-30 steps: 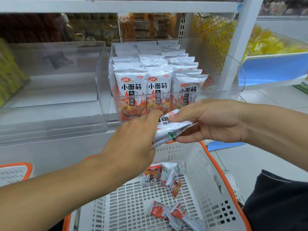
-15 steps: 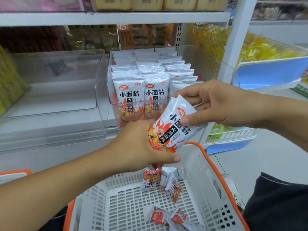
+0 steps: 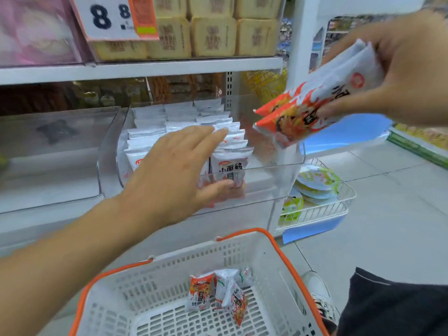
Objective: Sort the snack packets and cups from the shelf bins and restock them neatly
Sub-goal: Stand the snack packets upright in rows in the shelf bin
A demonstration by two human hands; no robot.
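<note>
The right hand [image 3: 397, 76] holds snack packets [image 3: 312, 105] up high, tilted, just right of the clear bin [image 3: 266, 180]. The left hand [image 3: 174, 170] is open, fingers spread on the packets standing in the bin. The bin's empty corner lies down and left of the held packets, so the right hand is nearer.

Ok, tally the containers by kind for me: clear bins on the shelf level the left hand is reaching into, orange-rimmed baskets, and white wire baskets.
Clear bins: 2, the left bin and the middle bin that holds snack packets
Orange-rimmed basket: 1
White wire basket, which holds cups: 1
Total: 4
</note>
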